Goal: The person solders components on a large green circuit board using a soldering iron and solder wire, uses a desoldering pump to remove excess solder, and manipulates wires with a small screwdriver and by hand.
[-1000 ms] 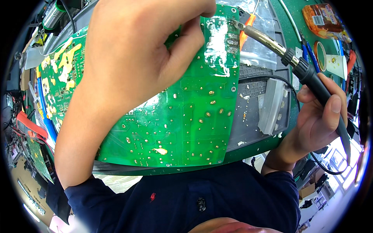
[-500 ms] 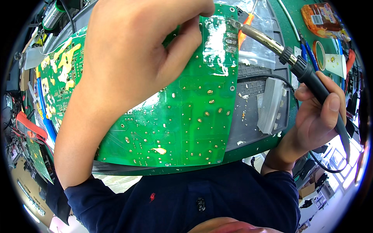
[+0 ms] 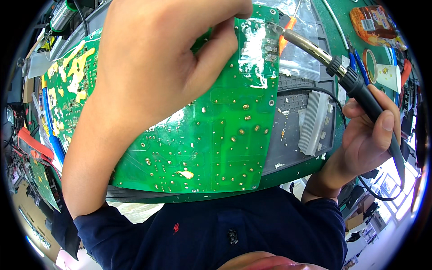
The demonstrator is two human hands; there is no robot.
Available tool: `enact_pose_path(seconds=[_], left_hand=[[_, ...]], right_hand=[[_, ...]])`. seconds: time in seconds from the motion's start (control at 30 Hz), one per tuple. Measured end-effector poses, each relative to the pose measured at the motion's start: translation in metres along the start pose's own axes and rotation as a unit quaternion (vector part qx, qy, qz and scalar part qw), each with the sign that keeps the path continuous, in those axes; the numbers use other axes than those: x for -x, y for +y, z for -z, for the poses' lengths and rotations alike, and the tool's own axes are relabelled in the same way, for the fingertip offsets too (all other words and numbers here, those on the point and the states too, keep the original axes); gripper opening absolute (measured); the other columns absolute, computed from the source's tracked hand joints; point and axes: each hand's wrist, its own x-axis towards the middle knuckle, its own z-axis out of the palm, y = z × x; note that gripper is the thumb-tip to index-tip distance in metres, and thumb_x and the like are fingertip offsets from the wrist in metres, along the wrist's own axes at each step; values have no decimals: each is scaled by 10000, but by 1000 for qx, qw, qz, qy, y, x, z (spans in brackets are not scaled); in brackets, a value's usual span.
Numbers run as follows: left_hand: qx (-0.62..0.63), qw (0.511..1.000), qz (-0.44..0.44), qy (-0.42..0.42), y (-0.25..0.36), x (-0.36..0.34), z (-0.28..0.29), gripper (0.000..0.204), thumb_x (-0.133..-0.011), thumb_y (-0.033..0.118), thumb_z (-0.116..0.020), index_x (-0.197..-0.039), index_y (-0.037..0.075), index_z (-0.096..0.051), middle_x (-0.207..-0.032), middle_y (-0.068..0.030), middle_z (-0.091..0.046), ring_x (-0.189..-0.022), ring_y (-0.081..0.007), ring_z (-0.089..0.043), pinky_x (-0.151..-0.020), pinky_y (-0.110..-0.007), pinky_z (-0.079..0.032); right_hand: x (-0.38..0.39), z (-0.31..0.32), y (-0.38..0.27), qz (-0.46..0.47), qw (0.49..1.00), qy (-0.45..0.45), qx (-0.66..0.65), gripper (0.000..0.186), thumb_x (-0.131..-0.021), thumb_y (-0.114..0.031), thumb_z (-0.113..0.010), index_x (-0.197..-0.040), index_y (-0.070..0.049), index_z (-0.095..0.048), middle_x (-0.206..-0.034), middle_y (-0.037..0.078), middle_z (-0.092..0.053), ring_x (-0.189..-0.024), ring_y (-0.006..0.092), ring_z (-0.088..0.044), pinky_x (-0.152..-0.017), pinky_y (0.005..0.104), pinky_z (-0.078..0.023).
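A large green circuit board (image 3: 234,148) lies solder side up, with white paste smeared near its upper right corner. My left hand (image 3: 148,58) reaches over it, thumb and fingers pinched on a thin solder wire (image 3: 257,21) that runs toward the iron's tip. My right hand (image 3: 371,126) grips the black handle of a soldering iron (image 3: 310,43). The iron slants up to the left, its tip at the row of pads beside the white paste. Much of the board's upper middle is hidden under my left hand.
A grey mat (image 3: 288,157) under the board holds a finned metal heatsink (image 3: 314,122) and white crumbs. The iron's black cable (image 3: 310,88) crosses it. Beyond lie an orange-handled screwdriver (image 3: 286,37), a plastic bag (image 3: 308,58), a snack packet (image 3: 372,24) and a solder spool (image 3: 63,17).
The board's right edge has shifted slightly to the right, and my left hand has moved a little with it. The iron's tip has also edged right; both grips are unchanged.
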Motion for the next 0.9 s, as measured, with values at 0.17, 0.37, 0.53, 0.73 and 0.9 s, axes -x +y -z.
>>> enact_pose_path(seconds=[0.17,0.37,0.53,0.73,0.9], left_hand=[[12,1000,9,-16,6,-2,5,196,-669,-68,-697,-856,-8,-691,-775,-112,-569,-619,-222,-567,-524,-313,-418],[10,1000,12,-7,5,-3,3,197,-674,-70,-694,-861,-8,-691,-780,-112,-570,-626,-228,-570,-530,-312,-423],[14,1000,24,3,12,-3,2,209,-677,-79,-692,-872,-4,-694,-788,-113,-569,-637,-235,-575,-541,-315,-433],[29,999,18,-19,10,-7,7,226,-676,-80,-698,-887,0,-696,-805,-116,-572,-638,-237,-573,-544,-320,-436],[-1,1000,19,-7,10,-2,4,231,-679,-75,-698,-896,4,-701,-813,-116,-575,-638,-238,-575,-548,-319,-440]], right_hand=[[-1,1,1,6,1000,-9,-1,526,-1019,-330,-529,-1145,166,-650,-822,230,-675,-642,237,-695,-671,300,-574],[0,0,1,8,1000,-6,-15,509,-1014,-313,-542,-1146,166,-651,-817,229,-679,-644,238,-701,-668,303,-584],[-1,-1,-1,8,1000,-2,-20,499,-1005,-305,-554,-1141,165,-655,-821,231,-686,-643,241,-711,-661,293,-587],[-1,-2,-1,5,1000,-1,-19,480,-992,-288,-569,-1131,162,-663,-836,239,-696,-639,243,-715,-649,284,-586],[-4,1,0,-1,1000,-8,-4,466,-1007,-257,-530,-1151,170,-648,-831,233,-698,-664,243,-697,-661,302,-562]])
